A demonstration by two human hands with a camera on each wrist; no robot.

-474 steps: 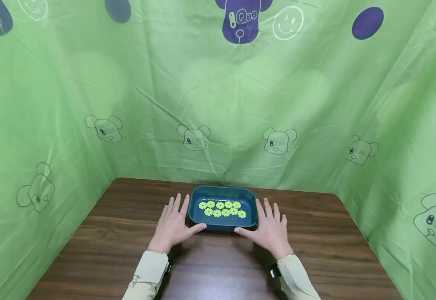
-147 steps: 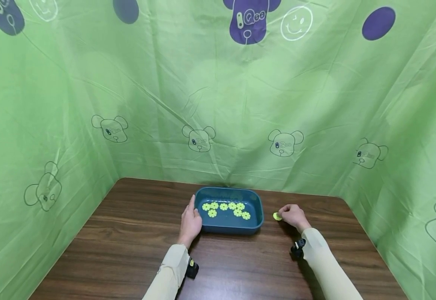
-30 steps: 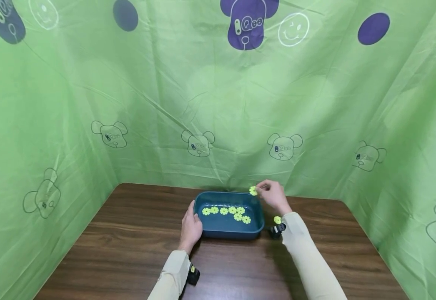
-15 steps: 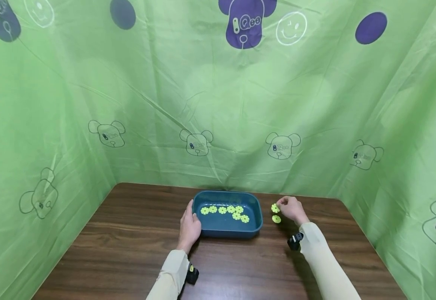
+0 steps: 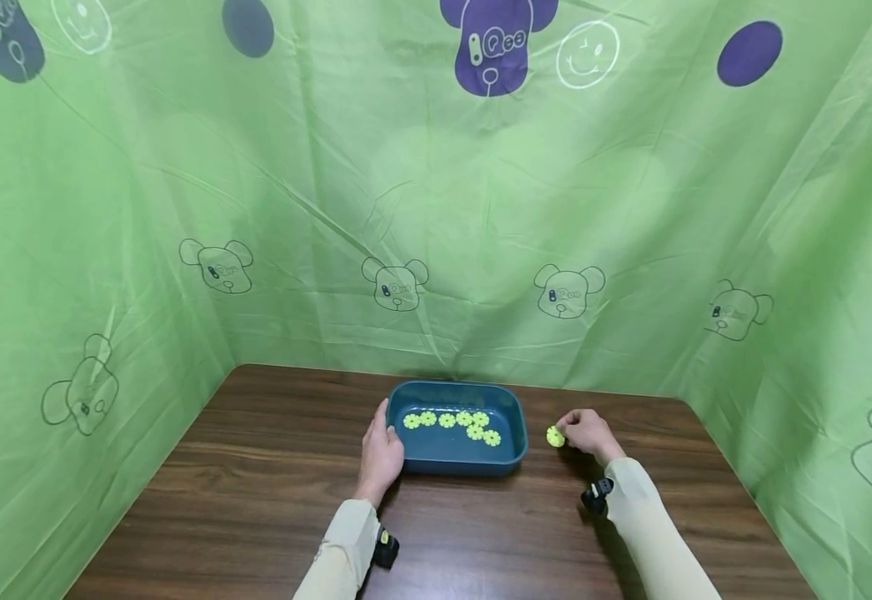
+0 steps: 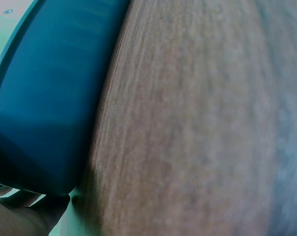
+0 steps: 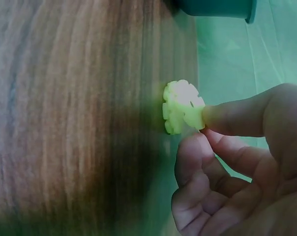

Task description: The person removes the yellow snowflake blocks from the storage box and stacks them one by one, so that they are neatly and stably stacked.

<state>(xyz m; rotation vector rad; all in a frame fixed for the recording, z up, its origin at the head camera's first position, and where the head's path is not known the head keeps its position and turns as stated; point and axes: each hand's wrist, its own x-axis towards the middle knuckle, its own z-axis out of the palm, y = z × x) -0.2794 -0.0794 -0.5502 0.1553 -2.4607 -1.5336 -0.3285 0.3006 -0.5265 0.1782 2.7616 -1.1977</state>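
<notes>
A dark blue rectangular basin (image 5: pixel 451 468) sits near the table's back edge, with several yellow-green flower-shaped discs (image 5: pixel 447 421) lying flat inside. My left hand (image 5: pixel 381 457) rests against the basin's left wall, its fingers lying along the outside; in the left wrist view the fingers (image 6: pixel 28 214) touch the basin's corner. To the right of the basin, my right hand (image 5: pixel 588 433) pinches a flower-shaped disc (image 5: pixel 554 437) between thumb and fingertips, low over the table. The right wrist view shows this disc (image 7: pixel 180 105) tilted at the fingertips. Whether another disc lies beneath it is hidden.
The brown wood-grain table (image 5: pixel 271 475) carries the basin. A green printed curtain (image 5: pixel 316 308) hangs close behind the table and on both sides. Black wrist cameras (image 5: pixel 386 548) are strapped to both forearms.
The right hand has carried a disc from the basin's back right rim rightward and down to where another disc lay on the table. Fewer discs lie in the basin than at first. Left hand stays put.
</notes>
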